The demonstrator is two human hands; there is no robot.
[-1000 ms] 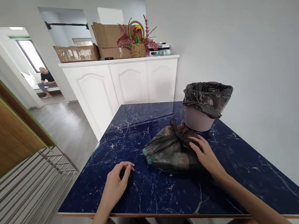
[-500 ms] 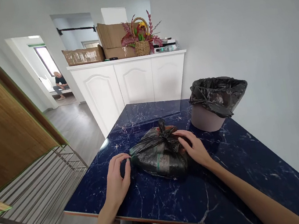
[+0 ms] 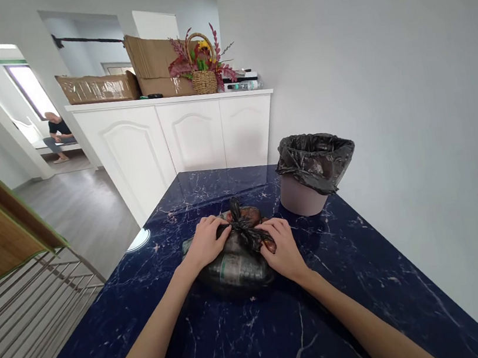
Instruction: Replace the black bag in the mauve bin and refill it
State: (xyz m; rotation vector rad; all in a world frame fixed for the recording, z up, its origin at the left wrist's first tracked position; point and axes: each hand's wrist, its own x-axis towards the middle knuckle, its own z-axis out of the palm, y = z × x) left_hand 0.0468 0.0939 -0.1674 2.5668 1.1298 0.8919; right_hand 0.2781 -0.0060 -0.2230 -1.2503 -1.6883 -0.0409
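Observation:
A full black plastic bag (image 3: pixel 234 274), tied in a knot at its top, rests on the dark blue marbled table (image 3: pixel 244 344). Through the thin plastic, a label with a green edge and some reddish-brown contents show. My left hand (image 3: pixel 206 243) is closed on the plastic left of the knot, thumb and fingers pinched together. On the other side, my right hand (image 3: pixel 282 250) pinches the plastic just right of the knot. Parts of the bag's left and right sides are hidden under my hands.
A greyish bin (image 3: pixel 301 194) lined with a black bag (image 3: pixel 317 162) stands at the table's far right. Behind is a white cabinet (image 3: pixel 197 131) bearing cardboard boxes (image 3: pixel 97 87) and a flower basket (image 3: pixel 204 81). A metal rack (image 3: pixel 60 299) is at left; a person (image 3: pixel 59 133) sits far off.
My left hand has moved from the bag's left end to beside the knot and closed on the plastic. My right hand has gone from resting on the bag to pinching it. The view has shifted right.

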